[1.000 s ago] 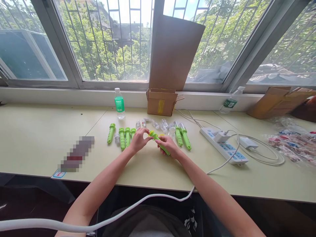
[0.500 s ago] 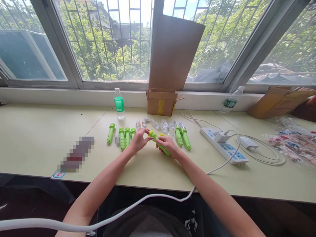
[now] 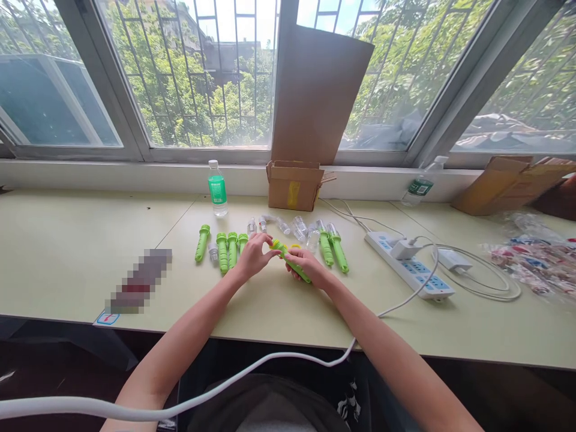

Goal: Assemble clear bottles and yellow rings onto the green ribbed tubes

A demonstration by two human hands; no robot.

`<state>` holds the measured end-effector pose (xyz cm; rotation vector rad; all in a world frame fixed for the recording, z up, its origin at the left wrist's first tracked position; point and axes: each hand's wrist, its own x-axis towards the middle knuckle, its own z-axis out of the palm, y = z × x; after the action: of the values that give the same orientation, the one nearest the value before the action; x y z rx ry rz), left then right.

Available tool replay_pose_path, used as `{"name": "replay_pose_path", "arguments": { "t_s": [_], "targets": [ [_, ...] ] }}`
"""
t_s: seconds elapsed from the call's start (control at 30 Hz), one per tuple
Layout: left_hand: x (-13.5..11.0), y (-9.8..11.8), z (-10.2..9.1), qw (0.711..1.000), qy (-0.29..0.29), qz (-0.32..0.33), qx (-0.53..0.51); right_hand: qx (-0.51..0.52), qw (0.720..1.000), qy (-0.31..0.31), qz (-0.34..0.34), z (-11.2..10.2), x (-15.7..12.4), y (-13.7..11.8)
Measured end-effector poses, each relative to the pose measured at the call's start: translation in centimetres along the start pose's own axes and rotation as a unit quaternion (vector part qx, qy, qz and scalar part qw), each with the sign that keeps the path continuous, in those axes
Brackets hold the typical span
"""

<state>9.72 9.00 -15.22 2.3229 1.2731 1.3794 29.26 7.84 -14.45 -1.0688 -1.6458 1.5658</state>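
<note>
My right hand (image 3: 307, 266) is wrapped round a green plastic handle (image 3: 304, 276) that points up and to the left. My left hand (image 3: 254, 254) pinches the handle's head end (image 3: 276, 245) with its fingertips. To the left lie several more green handles (image 3: 222, 249) in a row on the pale table (image 3: 67, 252). Two green handles with clear caps (image 3: 332, 246) lie just right of my hands. Small clear plastic caps (image 3: 294, 226) are scattered behind my hands.
A green-labelled water bottle (image 3: 217, 188) and an open cardboard box (image 3: 294, 185) stand by the window sill. A white power strip (image 3: 408, 266) with a charger and coiled cable lies at the right. Bagged items (image 3: 531, 255) lie far right. A white cable crosses the table's front edge.
</note>
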Motion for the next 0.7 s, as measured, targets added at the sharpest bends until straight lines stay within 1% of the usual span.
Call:
{"name": "replay_pose_path", "arguments": {
  "t_s": [0.2, 0.37, 0.5, 0.7],
  "targets": [
    [-0.07, 0.21, -0.03, 1.000, 0.006, -0.001, -0.001, -0.011, 0.999, 0.045, 0.014, 0.09, 0.03, 0.19],
    [-0.15, 0.26, -0.05, 1.000, 0.005, -0.006, -0.006, 0.011, 0.999, 0.034, -0.006, 0.10, 0.00, 0.17],
    [-0.07, 0.33, -0.06, 1.000, 0.009, -0.012, -0.010, 0.017, 1.000, 0.025, -0.002, 0.09, 0.03, 0.18],
    [0.00, 0.52, -0.17, 1.000, 0.004, -0.009, -0.004, 0.012, 0.999, 0.032, -0.003, 0.11, 0.10, 0.14]
  ]
}}
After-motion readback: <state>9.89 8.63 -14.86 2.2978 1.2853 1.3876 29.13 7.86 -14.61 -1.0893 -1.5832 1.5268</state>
